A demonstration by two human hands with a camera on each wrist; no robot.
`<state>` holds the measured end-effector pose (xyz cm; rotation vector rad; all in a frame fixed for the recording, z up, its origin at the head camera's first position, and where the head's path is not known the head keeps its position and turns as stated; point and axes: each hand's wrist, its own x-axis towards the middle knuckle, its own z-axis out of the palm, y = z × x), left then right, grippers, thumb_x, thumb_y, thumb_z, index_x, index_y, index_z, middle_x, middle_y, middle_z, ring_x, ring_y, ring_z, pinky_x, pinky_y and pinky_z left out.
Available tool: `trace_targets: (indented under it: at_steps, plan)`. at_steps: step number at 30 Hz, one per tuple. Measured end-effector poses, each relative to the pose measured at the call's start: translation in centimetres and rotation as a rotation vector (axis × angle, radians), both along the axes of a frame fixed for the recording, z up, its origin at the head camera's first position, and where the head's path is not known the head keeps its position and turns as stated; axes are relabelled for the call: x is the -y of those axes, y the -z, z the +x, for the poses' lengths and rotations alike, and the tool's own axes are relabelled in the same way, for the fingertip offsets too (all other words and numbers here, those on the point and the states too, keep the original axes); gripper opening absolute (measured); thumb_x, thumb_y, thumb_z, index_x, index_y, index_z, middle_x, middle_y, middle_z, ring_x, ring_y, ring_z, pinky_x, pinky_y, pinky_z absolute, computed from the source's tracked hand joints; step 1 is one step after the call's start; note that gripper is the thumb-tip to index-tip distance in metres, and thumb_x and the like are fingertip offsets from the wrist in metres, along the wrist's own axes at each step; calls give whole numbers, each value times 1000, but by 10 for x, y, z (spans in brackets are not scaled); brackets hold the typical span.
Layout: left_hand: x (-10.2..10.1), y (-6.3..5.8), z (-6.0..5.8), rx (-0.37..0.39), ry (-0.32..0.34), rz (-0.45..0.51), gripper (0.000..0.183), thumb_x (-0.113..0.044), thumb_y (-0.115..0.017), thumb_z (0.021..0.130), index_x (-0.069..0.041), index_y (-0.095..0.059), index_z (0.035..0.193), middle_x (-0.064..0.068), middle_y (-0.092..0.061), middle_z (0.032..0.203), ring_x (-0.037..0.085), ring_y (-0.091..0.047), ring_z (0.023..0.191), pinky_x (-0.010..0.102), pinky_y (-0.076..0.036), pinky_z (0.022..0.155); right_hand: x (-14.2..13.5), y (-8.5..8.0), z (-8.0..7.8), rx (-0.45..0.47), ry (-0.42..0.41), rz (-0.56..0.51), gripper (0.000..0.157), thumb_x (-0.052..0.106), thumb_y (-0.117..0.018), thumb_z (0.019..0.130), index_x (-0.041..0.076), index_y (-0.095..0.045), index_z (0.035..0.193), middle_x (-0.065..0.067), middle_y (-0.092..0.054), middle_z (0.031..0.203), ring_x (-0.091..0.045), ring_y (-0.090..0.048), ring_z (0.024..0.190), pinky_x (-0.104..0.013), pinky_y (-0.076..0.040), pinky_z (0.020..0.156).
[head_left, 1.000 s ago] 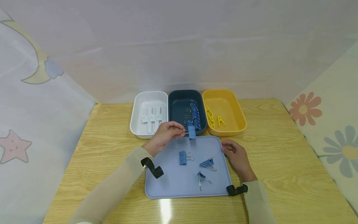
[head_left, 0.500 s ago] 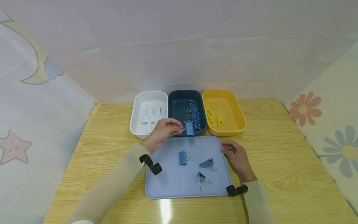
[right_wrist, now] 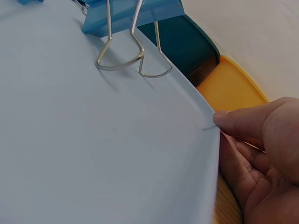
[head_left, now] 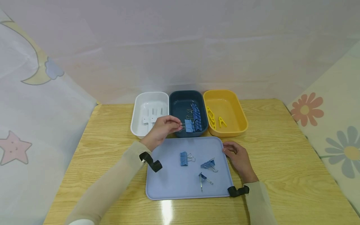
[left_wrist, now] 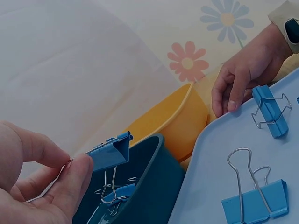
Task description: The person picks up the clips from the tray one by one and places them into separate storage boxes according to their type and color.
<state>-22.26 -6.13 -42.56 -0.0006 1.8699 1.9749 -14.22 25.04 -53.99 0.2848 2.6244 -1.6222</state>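
Observation:
My left hand (head_left: 161, 129) pinches a blue binder clip (head_left: 190, 126) by its wire handles over the dark blue bin (head_left: 179, 101). In the left wrist view, thumb and fingertips meet on one wire of that clip (left_wrist: 110, 155), while its other handle hangs down. Several blue binder clips (head_left: 197, 115) lie lined up along the bin's right side. My right hand (head_left: 238, 159) holds the light blue tray (head_left: 168, 184) at its upper right edge, thumb on the rim (right_wrist: 216, 133) in the right wrist view. Three binder clips lie on the tray: one flat (head_left: 184, 158), two others (head_left: 208, 163) tipped.
A white bin (head_left: 136, 115) with several white clips stands left of the dark blue one, partly behind my left hand. On the right is a yellow bin (head_left: 236, 109) with yellow clips (head_left: 221, 122). All three line the wooden table's (head_left: 281, 156) back, close to the wall.
My left hand has moved up and left with the binder clip, bringing it from the tray's far edge to over the dark blue bin. My right hand stays in place.

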Motion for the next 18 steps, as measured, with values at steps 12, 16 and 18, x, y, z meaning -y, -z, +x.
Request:
trace_targets:
  at_steps: [12,16,18]
  plan:
    - [0,-1,-9,16,-13,21,20,-2,-57,95,2,-59,114,28,-55,129,36,-58,121,34,-50,102,0,0,1,-3,-1,-1,29,23,-61,95,13,-62,123,-9,-67,117,-1,-60,94,-11,-49,80]
    - [-1,-3,-12,10,-23,19,17,-1,-57,95,0,-60,112,26,-56,128,36,-58,122,29,-53,98,0,0,1,-5,0,2,29,23,-62,95,13,-62,122,-9,-68,117,0,-60,94,-10,-49,79]
    - [-2,-3,-13,9,-29,24,18,0,-57,94,1,-59,112,26,-57,126,36,-58,121,26,-55,93,0,0,1,-5,1,6,29,23,-62,95,14,-62,122,-9,-68,117,0,-60,93,-10,-48,79]
